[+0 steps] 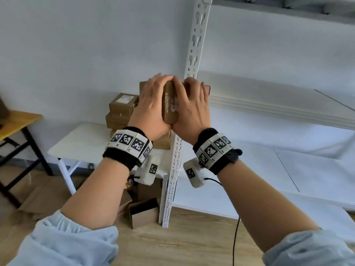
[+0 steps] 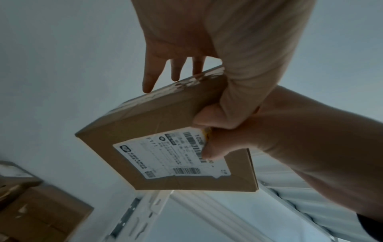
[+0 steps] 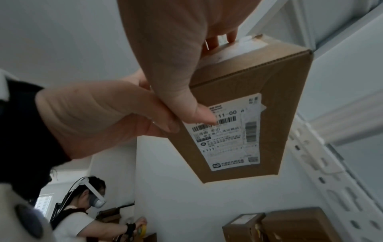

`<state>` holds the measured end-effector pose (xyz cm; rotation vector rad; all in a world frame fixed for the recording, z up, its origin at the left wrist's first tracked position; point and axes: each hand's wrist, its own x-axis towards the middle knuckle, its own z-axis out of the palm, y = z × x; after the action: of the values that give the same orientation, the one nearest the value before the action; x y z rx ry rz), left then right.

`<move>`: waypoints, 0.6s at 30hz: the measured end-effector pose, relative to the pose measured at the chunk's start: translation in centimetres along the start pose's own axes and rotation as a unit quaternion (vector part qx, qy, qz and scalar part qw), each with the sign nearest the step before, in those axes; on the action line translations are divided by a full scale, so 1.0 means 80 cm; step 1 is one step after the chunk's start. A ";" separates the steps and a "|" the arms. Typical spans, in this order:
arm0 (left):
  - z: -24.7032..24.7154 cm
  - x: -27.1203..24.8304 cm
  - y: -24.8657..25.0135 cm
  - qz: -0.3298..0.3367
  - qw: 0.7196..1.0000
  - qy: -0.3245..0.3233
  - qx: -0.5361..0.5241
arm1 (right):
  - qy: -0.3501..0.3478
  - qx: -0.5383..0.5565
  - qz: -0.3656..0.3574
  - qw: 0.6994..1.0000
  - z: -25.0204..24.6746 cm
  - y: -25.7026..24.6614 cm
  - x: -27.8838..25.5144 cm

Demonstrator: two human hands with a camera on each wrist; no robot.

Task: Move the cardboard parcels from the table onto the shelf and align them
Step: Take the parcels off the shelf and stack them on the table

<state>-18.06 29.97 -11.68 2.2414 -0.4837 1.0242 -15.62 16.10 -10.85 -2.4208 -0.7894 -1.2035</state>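
I hold a flat brown cardboard parcel (image 1: 170,106) in the air between both hands, in front of the shelf's white upright post (image 1: 194,45). My left hand (image 1: 151,100) grips its left side and my right hand (image 1: 194,104) its right side, fingers curled over the far edge. Its underside carries a white shipping label (image 2: 165,157), and both thumbs press on that face. The parcel (image 3: 269,98) hangs clear of every surface. More parcels are stacked (image 1: 120,110) on the white table (image 1: 76,143) behind my left hand. The white shelf board (image 1: 269,104) lies to the right.
A lower shelf board (image 1: 249,169) sits below the first. A wooden side table (image 1: 17,121) stands at far left. An open cardboard box (image 1: 144,214) lies on the floor by the post's foot. Another person (image 3: 82,212) works in the background. A black cable (image 1: 236,237) hangs from my right wrist.
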 end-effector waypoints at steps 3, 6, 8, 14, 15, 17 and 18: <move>-0.008 -0.002 -0.044 -0.030 0.999 0.024 0.000 | -0.013 0.001 -0.019 1.000 0.040 -0.018 0.019; -0.003 0.006 -0.086 -0.049 0.998 0.034 0.004 | -0.012 0.000 -0.039 0.999 0.083 -0.020 0.040; 0.002 0.018 -0.116 -0.052 0.998 0.043 0.003 | -0.002 0.002 -0.049 0.999 0.113 -0.016 0.056; 0.027 0.079 -0.200 -0.081 0.995 0.039 0.044 | 0.009 -0.007 -0.038 0.999 0.198 0.020 0.114; 0.031 0.091 -0.211 -0.093 0.994 0.034 0.049 | 0.001 -0.008 -0.030 1.000 0.210 0.030 0.125; 0.042 0.112 -0.234 -0.117 0.991 0.021 0.065 | -0.025 -0.010 -0.016 1.000 0.237 0.048 0.143; 0.048 0.123 -0.246 -0.126 0.989 0.016 0.075 | -0.034 -0.013 -0.009 0.999 0.251 0.057 0.153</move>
<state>1.07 41.30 -13.61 2.3404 -0.1078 0.9881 5.73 26.73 -13.09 -2.4929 -0.8214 -1.1488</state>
